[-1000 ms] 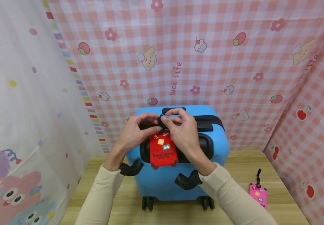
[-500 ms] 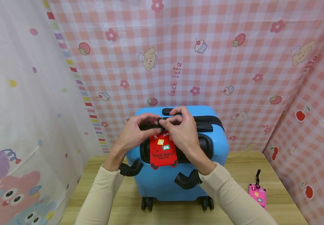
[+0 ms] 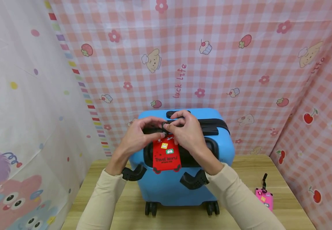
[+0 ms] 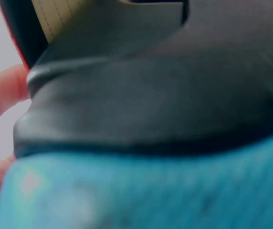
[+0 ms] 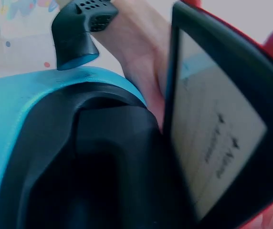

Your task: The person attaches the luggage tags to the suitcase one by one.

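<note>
A red luggage tag (image 3: 167, 161) printed "Travel World" hangs against the front of a blue suitcase (image 3: 180, 190). Its short black strap (image 3: 164, 126) is pinched from both sides near the suitcase's top handle. My left hand (image 3: 138, 134) holds the strap between thumb and forefinger, the thumb low by the tag's top edge. My right hand (image 3: 189, 135) pinches the strap's upper part, its forefinger arched above. The right wrist view shows the tag's back, with a white address card (image 5: 213, 129). Fingers cover most of the strap.
A pink luggage tag (image 3: 264, 197) with a black strap lies on the wooden table (image 3: 102, 195), right of the suitcase. The suitcase stands on black wheels (image 3: 151, 208). A checked pink cloth (image 3: 223, 70) hangs close behind it.
The red tag has shifted slightly down and left. My right forefinger has risen and come down a little; both hands stay on the strap.
</note>
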The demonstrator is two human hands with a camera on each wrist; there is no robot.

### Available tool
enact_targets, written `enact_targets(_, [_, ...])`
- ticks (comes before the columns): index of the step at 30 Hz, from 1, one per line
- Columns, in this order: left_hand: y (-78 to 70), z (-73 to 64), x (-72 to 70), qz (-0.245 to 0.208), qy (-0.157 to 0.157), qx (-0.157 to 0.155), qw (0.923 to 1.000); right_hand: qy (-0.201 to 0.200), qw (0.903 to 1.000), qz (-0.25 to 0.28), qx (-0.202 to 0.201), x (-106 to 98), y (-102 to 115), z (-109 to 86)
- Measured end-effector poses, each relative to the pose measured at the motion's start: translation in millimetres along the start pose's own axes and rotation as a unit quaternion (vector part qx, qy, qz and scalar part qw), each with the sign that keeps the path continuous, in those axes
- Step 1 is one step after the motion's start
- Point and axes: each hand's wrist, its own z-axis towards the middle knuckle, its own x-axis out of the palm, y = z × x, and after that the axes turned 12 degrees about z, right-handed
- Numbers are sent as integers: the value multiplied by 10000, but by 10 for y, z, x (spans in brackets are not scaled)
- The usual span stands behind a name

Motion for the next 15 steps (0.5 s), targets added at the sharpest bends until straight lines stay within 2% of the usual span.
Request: enact_targets(15, [13, -4, -2, -70, 22, 102, 9999, 359, 9985, 22, 415, -42, 49, 53])
